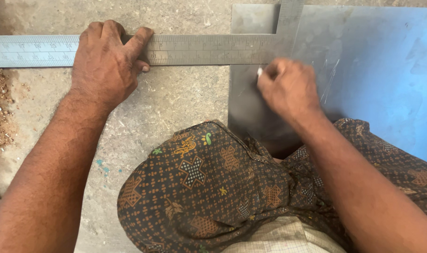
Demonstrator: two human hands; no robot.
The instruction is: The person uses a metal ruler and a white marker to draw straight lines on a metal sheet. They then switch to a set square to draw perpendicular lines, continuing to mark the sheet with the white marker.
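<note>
Where the view looks straight down, a rough grey concrete floor (176, 103) fills most of the pic, w/ reddish-brown dirt and grit (0, 107) along the left edge and a few small blue-green specks nearer the middle. No walls or rest of the room in view.

Next biggest: a bare metal sheet (377, 70) lying flat on the floor at upper right, dull grey w/ a bluish sheen and faint scratch lines. Its left edge runs down the middle of the frame; its near part is hidden behind the right forearm and a dark patterned cloth (209, 187) w/ orange motifs, draped over the person's legs at bottom centre.

A steel L-square (213, 49) lies partly over the floor and partly over the sheet: long blade horizontal across the top, short blade going up off-frame at approx the sheet's left part.

Left hand (106, 65) presses flat on the long blade, fingers spread over its top edge, thumb on its lower edge.

Right hand (288, 86), blurred, is pinched shut on a small white marker tip (259, 71), which sits on the sheet just below the blade.
</note>
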